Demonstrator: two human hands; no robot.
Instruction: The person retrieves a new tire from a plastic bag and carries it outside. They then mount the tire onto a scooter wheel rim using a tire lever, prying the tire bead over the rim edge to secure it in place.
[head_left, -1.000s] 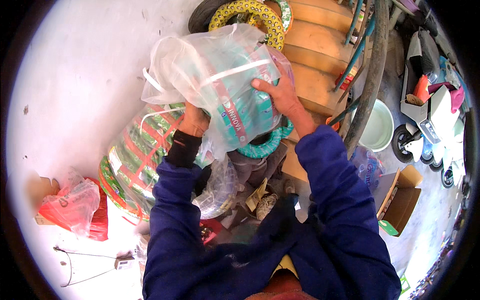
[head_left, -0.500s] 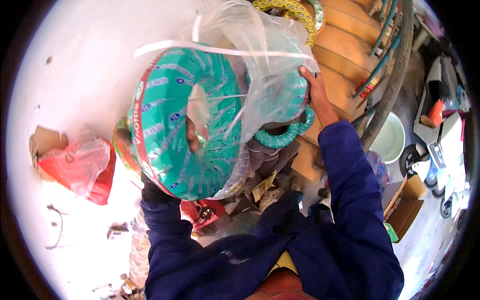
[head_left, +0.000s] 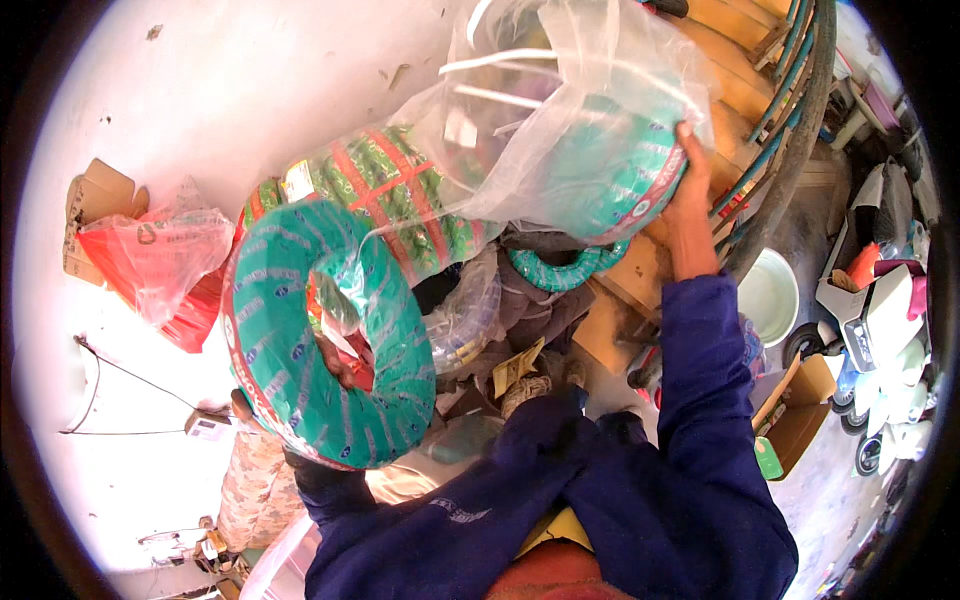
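Observation:
A ring-shaped tire in teal printed wrapping [head_left: 262, 330] hangs tilted at the left, apart from the bag. My left hand [head_left: 338, 372] is closed round its lower left side, fingertips showing through the hole and the rest mostly hidden behind the ring. Up at the right is a clear plastic bag [head_left: 520, 140] with white strips at its mouth. Inside it lies a second teal-wrapped tire [head_left: 625, 175]. My right hand [head_left: 690, 205] grips that tire's right edge through the bag. Below the bag, part of another teal-wrapped ring [head_left: 565, 272] shows.
Behind the left tire lies a green and red wrapped bundle [head_left: 385, 185] against the white wall. A red plastic bag [head_left: 180, 270] sits farther left. Orange stairs [head_left: 740, 100] with a curved railing [head_left: 790, 180] rise at the right, near a white bucket [head_left: 770, 295] and an open carton [head_left: 800, 415].
The left tire has moved down and left, away from the plastic bag. My right hand has shifted right with the bag and its tire. The green and red bundle is now largely uncovered.

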